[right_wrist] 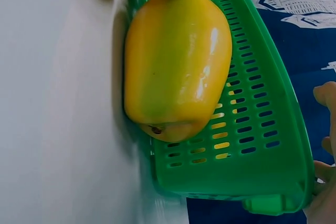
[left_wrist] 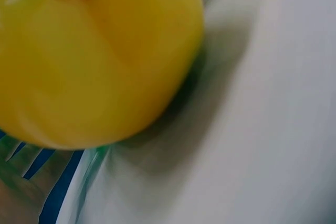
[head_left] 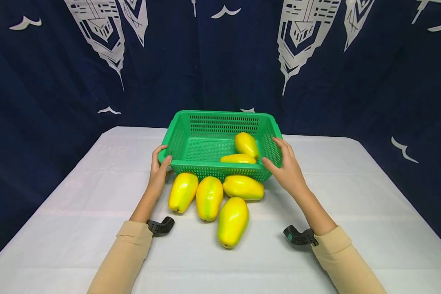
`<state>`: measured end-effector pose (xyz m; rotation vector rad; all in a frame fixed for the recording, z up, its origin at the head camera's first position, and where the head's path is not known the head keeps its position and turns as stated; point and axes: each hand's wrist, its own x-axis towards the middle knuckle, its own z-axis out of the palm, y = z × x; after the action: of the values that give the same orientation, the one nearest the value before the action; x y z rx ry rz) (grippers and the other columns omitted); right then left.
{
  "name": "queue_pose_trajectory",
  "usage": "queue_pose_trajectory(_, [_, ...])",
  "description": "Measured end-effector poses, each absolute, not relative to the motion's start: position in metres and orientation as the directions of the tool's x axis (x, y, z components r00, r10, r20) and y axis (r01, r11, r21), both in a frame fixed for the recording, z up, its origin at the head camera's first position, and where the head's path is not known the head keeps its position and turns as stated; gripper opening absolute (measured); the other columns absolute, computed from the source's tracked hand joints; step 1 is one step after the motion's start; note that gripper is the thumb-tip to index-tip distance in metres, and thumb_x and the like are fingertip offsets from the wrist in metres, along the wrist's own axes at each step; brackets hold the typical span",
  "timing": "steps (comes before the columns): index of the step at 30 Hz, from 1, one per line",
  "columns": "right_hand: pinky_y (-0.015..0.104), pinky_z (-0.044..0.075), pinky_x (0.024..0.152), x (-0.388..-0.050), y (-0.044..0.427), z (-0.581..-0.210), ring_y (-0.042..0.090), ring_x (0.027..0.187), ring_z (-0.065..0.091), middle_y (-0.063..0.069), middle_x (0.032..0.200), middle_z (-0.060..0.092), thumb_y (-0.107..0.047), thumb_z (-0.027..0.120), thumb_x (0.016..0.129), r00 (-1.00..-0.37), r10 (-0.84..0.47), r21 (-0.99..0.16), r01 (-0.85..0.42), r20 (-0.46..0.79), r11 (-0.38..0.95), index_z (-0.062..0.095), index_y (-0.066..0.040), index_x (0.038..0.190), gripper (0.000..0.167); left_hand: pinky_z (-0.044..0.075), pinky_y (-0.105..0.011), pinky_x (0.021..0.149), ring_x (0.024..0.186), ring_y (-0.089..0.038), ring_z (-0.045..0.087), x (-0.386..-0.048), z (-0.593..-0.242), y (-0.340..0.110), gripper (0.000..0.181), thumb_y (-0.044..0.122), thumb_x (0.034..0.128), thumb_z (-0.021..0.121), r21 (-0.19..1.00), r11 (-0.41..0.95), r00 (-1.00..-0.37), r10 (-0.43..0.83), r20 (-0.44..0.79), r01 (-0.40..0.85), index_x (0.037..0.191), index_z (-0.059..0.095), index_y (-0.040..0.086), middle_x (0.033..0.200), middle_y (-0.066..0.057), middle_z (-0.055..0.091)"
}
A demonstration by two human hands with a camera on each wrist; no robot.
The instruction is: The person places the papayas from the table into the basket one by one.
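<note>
A green plastic basket [head_left: 220, 164] with slotted walls stands on the table. My left hand [head_left: 159, 169] grips its front left corner, thumb over the rim. At the front right corner is my right hand [head_left: 288, 171], thumb and fingers spread; in the right wrist view its thumb [right_wrist: 326, 95] shows above the rim, apart from it. Inside the basket lie two yellow, mango-like fruits, one upright-angled [head_left: 246, 145] and one lengthwise [head_left: 239, 158]. Several more sit before the basket, including a green-striped fruit [head_left: 209, 199], a sideways one [head_left: 243, 188] and the nearest one [head_left: 233, 223].
A white cloth covers the table [head_left: 353, 204]. Behind it hangs a dark blue curtain [head_left: 220, 61] with white building prints. A black strap mount sits on each wrist, the left one [head_left: 161, 226] close to the leftmost fruit [head_left: 183, 192].
</note>
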<state>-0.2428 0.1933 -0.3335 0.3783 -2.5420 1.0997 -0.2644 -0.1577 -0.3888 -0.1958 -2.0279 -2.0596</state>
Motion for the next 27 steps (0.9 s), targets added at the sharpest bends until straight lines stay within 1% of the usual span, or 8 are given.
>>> queue_pose_trajectory(5, [0.059, 0.023, 0.104, -0.241, 0.194, -0.336, 0.034, 0.135, 0.024, 0.012, 0.147, 0.024, -0.035, 0.057, 0.087, -0.896, -0.093, -0.654, -0.384, 0.433, 0.652, 0.026, -0.012, 0.142, 0.067, 0.042, -0.05, 0.089, 0.101, -0.019, 0.043, -0.265, -0.388, -0.157, 0.047, 0.029, 0.0934, 0.043, 0.965, -0.006, -0.962, -0.08, 0.261, 0.262, 0.137, 0.026, 0.02, 0.133, -0.014, 0.03])
queue_pose_trajectory(16, [0.059, 0.023, 0.104, -0.232, 0.191, -0.335, 0.033, 0.136, 0.023, 0.01, 0.147, 0.025, -0.032, 0.058, 0.087, -0.897, -0.092, -0.669, -0.387, 0.432, 0.635, 0.025, -0.016, 0.142, 0.066, 0.043, -0.047, 0.087, 0.099, -0.018, 0.044, -0.265, -0.388, -0.157, 0.047, 0.029, 0.0931, 0.043, 0.964, -0.003, -0.961, -0.083, 0.265, 0.267, 0.136, 0.027, 0.019, 0.132, -0.016, 0.031])
queue_pose_trajectory(23, [0.058, 0.023, 0.105, -0.226, 0.188, -0.334, 0.032, 0.136, 0.023, 0.01, 0.147, 0.026, -0.029, 0.059, 0.086, -0.883, -0.109, -0.649, -0.415, 0.457, 0.638, 0.026, -0.014, 0.142, 0.066, 0.043, -0.045, 0.086, 0.101, -0.018, 0.042, -0.264, -0.388, -0.158, 0.047, 0.027, 0.0932, 0.043, 0.963, 0.005, -0.959, -0.085, 0.271, 0.271, 0.137, 0.026, 0.019, 0.131, -0.014, 0.031])
queue_pose_trajectory(27, [0.058, 0.024, 0.104, -0.222, 0.187, -0.333, 0.032, 0.136, 0.023, 0.01, 0.147, 0.025, -0.03, 0.059, 0.086, -0.883, -0.118, -0.64, -0.416, 0.454, 0.646, 0.025, -0.017, 0.142, 0.067, 0.043, -0.044, 0.086, 0.102, -0.018, 0.041, -0.265, -0.387, -0.158, 0.048, 0.027, 0.0929, 0.042, 0.963, 0.011, -0.96, -0.081, 0.269, 0.269, 0.137, 0.026, 0.018, 0.13, -0.014, 0.03])
